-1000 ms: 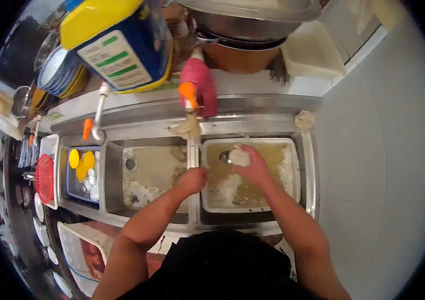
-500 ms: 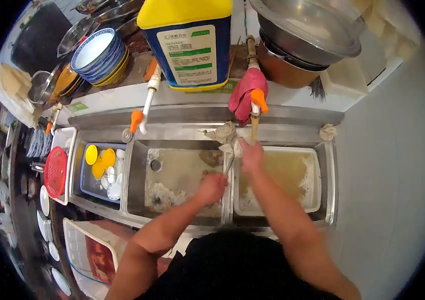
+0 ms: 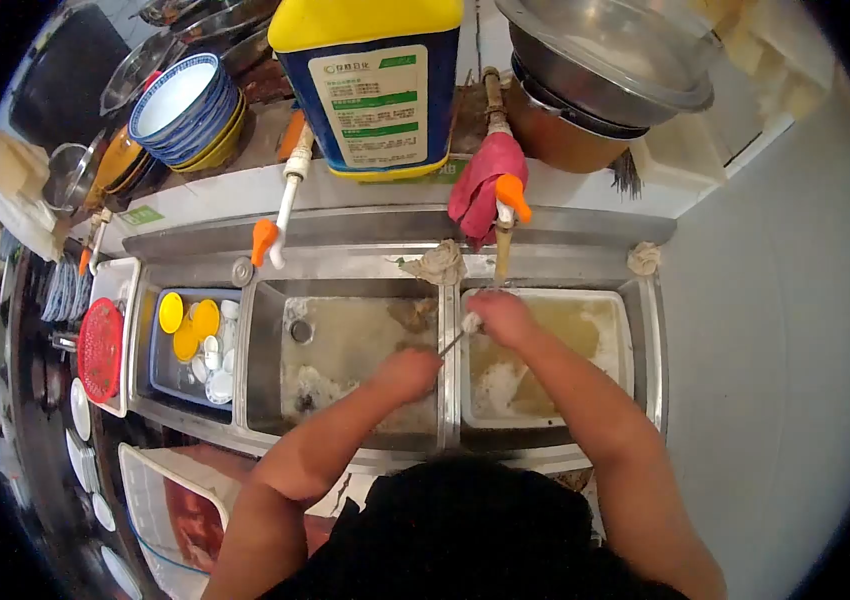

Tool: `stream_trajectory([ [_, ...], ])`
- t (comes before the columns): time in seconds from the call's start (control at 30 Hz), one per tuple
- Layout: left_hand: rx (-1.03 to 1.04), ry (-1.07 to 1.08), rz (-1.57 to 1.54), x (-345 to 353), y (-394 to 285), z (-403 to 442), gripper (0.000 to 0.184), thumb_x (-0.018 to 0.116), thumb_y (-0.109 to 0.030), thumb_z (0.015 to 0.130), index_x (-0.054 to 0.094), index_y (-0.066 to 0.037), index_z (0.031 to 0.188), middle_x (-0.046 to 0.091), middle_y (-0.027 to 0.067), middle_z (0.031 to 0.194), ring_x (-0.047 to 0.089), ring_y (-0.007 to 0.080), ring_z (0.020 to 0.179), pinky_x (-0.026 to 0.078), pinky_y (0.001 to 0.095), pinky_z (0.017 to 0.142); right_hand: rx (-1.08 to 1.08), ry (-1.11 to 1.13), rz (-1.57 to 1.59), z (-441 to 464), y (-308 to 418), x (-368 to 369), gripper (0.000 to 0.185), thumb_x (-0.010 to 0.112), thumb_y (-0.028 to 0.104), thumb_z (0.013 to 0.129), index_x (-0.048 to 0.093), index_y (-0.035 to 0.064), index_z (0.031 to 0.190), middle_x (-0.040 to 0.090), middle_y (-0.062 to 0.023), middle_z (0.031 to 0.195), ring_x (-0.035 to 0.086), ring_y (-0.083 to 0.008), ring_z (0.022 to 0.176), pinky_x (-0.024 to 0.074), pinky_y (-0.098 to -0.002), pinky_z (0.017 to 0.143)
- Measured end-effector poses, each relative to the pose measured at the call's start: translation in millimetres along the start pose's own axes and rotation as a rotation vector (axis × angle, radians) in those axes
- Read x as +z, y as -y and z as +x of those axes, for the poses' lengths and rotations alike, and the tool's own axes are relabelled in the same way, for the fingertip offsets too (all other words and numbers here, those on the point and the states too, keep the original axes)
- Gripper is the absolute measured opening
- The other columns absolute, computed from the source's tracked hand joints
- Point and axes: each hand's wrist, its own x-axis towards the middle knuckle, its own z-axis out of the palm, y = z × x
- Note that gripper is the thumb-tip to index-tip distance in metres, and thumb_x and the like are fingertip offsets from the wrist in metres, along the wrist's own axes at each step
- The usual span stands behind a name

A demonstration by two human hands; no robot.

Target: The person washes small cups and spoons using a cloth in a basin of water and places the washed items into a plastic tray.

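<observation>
My left hand (image 3: 412, 373) is closed around one end of a thin metal utensil (image 3: 452, 343), above the middle sink's right edge. The utensil slants over the divider between two basins, and its exact kind is hard to make out. At its other end, a small whitish cloth (image 3: 472, 322) is pinched in my right hand (image 3: 502, 318), which hangs over the right basin just below a tap. Behind my hands, a crumpled beige rag (image 3: 437, 264) lies on the sink ledge. Murky water (image 3: 365, 330) stands in the middle sink.
A white tub (image 3: 629, 360) of cloudy water fills the right basin. To the left, a blue tub (image 3: 155, 350) holds yellow and white dishes beside a red basket (image 3: 100, 350). A large detergent jug (image 3: 370, 110), stacked bowls (image 3: 180, 105) and metal basins (image 3: 610, 60) stand behind.
My right hand and the whitish cloth have come a little nearer to me, away from the beige rag. The utensil now leans further right. My left hand keeps its grip.
</observation>
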Motion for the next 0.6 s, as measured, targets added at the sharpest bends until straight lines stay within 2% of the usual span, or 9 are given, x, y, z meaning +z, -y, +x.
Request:
stream_trajectory([
  [0.17, -0.134, -0.152, -0.238, 24, -13, 12, 0.03, 0.044, -0.027, 0.092, 0.061, -0.003, 0.085, 0.063, 0.0199, 0.083, 0.062, 0.0367, 0.081, 0.05, 0.048, 0.069, -0.083, 0.082, 0.193, 12, -13, -11, 0.025, 0.061, 0.015, 0.079, 0.06, 0.0087, 0.103, 0.064, -0.0146, 0.093, 0.062, -0.0339, 0.082, 0.0493, -0.0409, 0.073],
  [0.2, -0.11, -0.291, -0.336, 31, -18, 18, 0.031, 0.043, -0.027, 0.093, 0.059, -0.002, 0.084, 0.063, 0.0198, 0.079, 0.063, 0.0342, 0.073, 0.05, 0.0457, 0.063, 0.254, -0.067, 0.499, 14, -12, 1, 0.028, 0.064, 0.016, 0.079, 0.059, 0.0096, 0.107, 0.064, -0.0118, 0.091, 0.062, -0.031, 0.079, 0.0493, -0.0408, 0.07],
  [0.23, -0.084, -0.433, -0.435, 30, -26, 21, 0.033, 0.042, -0.028, 0.094, 0.058, 0.0, 0.084, 0.062, 0.0196, 0.075, 0.064, 0.0317, 0.065, 0.051, 0.0435, 0.057, 0.428, -0.126, 0.643, 17, -9, 14, 0.03, 0.066, 0.017, 0.079, 0.059, 0.01, 0.108, 0.064, -0.0104, 0.089, 0.063, -0.0295, 0.078, 0.0494, -0.0408, 0.069],
  [0.27, -0.084, -0.432, -0.437, 27, -34, 25, 0.033, 0.042, -0.028, 0.094, 0.058, 0.0, 0.084, 0.062, 0.0196, 0.075, 0.064, 0.0317, 0.065, 0.051, 0.0435, 0.057, 0.596, -0.218, 0.794, 19, -5, 27, 0.032, 0.068, 0.018, 0.08, 0.058, 0.0104, 0.11, 0.064, -0.009, 0.088, 0.063, -0.028, 0.077, 0.0494, -0.0408, 0.067],
  [0.33, -0.298, -0.155, -1.003, 3, -52, 26, 0.03, 0.043, -0.025, 0.094, 0.054, 0.001, 0.083, 0.058, 0.0166, 0.065, 0.059, 0.0254, 0.046, 0.047, 0.0384, 0.045, 1.125, -0.44, 1.495, 18, 13, 48, 0.029, 0.065, 0.023, 0.085, 0.057, 0.0085, 0.109, 0.063, -0.0059, 0.092, 0.063, -0.0255, 0.078, 0.0496, -0.0401, 0.067],
  [0.37, -0.3, -0.154, -1.001, 8, -50, 28, 0.03, 0.043, -0.025, 0.094, 0.054, 0.001, 0.083, 0.058, 0.0166, 0.065, 0.059, 0.0254, 0.046, 0.047, 0.0384, 0.045, 1.127, -0.439, 1.498, 16, 17, 47, 0.029, 0.065, 0.023, 0.085, 0.057, 0.0085, 0.109, 0.063, -0.0059, 0.092, 0.063, -0.0255, 0.078, 0.0496, -0.0401, 0.067],
  [0.43, -0.225, -0.172, -1.119, 20, -45, 34, 0.029, 0.044, -0.024, 0.094, 0.052, 0.002, 0.084, 0.053, 0.0122, 0.059, 0.052, 0.0199, 0.036, 0.043, 0.0345, 0.038, 0.959, -0.24, 1.924, 8, 34, 24, 0.027, 0.064, 0.021, 0.086, 0.056, 0.0071, 0.107, 0.063, -0.0082, 0.093, 0.062, -0.0262, 0.083, 0.0501, -0.0411, 0.071],
  [0.53, -0.224, -0.208, -1.113, 22, -47, 39, 0.025, 0.045, -0.021, 0.092, 0.052, 0.002, 0.084, 0.052, 0.0107, 0.058, 0.052, 0.0199, 0.038, 0.043, 0.0335, 0.038, 1.13, -0.026, 1.933, -2, 35, 23, 0.023, 0.062, 0.022, 0.087, 0.057, 0.0075, 0.104, 0.064, -0.0085, 0.094, 0.062, -0.026, 0.086, 0.0506, -0.042, 0.072],
  [0.6, -0.246, -0.208, -1.167, 14, -48, 42, 0.02, 0.046, -0.016, 0.09, 0.053, 0.002, 0.085, 0.052, 0.0098, 0.058, 0.051, 0.0193, 0.038, 0.042, 0.033, 0.038, 1.053, 0.036, 1.924, -11, 29, 31, 0.023, 0.062, 0.023, 0.087, 0.057, 0.0082, 0.104, 0.064, -0.0083, 0.094, 0.062, -0.0258, 0.086, 0.051, -0.0422, 0.072],
])
